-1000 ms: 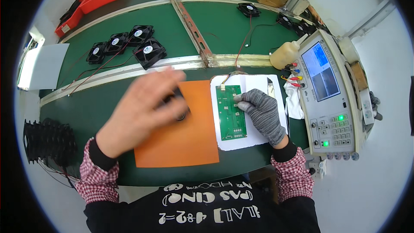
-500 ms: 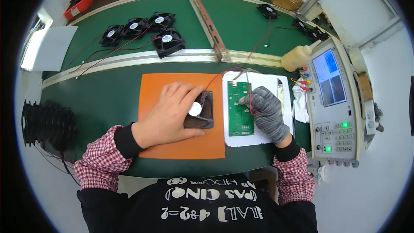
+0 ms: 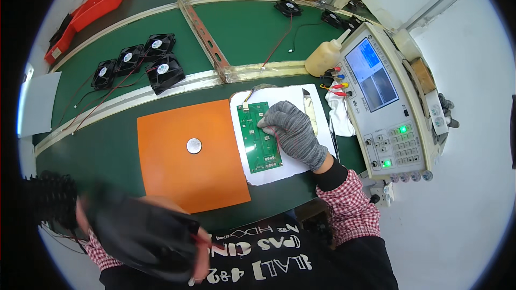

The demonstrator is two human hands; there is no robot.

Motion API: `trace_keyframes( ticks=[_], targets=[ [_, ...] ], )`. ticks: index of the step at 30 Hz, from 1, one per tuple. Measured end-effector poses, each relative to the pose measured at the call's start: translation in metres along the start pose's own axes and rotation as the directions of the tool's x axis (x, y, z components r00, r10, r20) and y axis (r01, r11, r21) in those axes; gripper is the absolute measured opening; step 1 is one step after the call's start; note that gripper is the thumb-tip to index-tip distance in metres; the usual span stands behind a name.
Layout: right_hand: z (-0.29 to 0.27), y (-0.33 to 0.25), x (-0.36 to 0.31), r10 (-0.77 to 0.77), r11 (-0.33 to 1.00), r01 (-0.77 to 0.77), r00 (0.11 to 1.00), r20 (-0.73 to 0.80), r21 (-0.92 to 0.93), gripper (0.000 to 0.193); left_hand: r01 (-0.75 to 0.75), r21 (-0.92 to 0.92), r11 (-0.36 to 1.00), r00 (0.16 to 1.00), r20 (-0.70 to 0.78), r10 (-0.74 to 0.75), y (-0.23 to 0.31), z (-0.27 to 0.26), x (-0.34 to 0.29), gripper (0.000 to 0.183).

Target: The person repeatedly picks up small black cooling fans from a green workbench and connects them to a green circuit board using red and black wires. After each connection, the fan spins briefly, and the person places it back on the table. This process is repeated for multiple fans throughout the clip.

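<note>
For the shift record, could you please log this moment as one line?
left hand: holds black fan | right hand: gloved, on green circuit board | orange mat: round disc

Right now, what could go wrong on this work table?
1. The left hand holds a black fan low at the table edge, blurred with motion; its red wire might snag.
2. The gloved right hand presses on the green circuit board; too much force could harm parts.
3. The small round silver disc lies loose on the orange mat and may get knocked off.
</note>
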State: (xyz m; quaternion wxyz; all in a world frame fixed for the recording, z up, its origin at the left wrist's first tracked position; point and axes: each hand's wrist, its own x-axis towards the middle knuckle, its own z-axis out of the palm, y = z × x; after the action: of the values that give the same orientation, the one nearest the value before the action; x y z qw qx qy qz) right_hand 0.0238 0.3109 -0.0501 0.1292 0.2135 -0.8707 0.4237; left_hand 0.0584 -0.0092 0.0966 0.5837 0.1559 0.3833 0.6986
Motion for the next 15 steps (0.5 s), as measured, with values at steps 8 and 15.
trace_keyframes(
  ticks=[8, 15],
  targets=[
    [0.002, -0.001, 0.002, -0.044, 0.999, 0.044, 0.999, 0.015, 0.003, 0.014, -0.141, 0.077, 0.987, 0.98, 0.149, 0.128, -0.002, -0.013, -0.005, 0.034],
    [0.001, 0.0, -0.002, -0.016, 0.998, 0.015, 1.0, -0.012, -0.064, 0.015, 0.079, 0.645, -0.76, 0.449, 0.658, 0.605, -0.002, -0.012, 0.034, 0.043]
  ],
)
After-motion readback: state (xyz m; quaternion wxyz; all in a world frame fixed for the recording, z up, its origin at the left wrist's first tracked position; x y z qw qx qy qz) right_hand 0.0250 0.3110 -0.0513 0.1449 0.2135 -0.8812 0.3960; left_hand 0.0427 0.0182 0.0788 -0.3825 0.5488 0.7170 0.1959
